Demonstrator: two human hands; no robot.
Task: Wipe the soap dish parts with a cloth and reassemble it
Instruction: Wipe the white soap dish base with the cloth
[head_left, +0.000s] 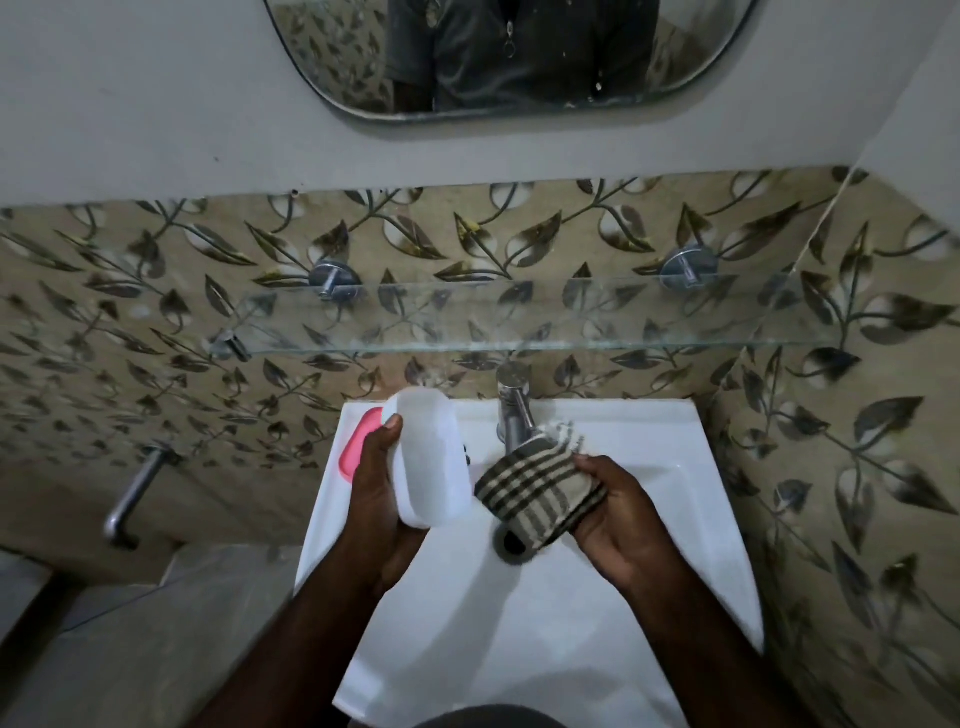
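My left hand (376, 486) grips a white oblong soap dish part (428, 457) over the left side of the white sink (675, 467), thumb on its upper edge. My right hand (618, 512) holds a folded striped beige and dark cloth (537, 491) just right of the white part, a small gap between them. A pink soap dish part (358, 441) lies on the sink's left rim, partly hidden behind my left hand.
A chrome tap (511, 410) stands at the sink's back, right behind the cloth. The drain hole (511, 543) lies under the cloth. A glass shelf (519, 317) juts out above the tap. A metal pipe (132, 493) sticks out of the tiled wall at left.
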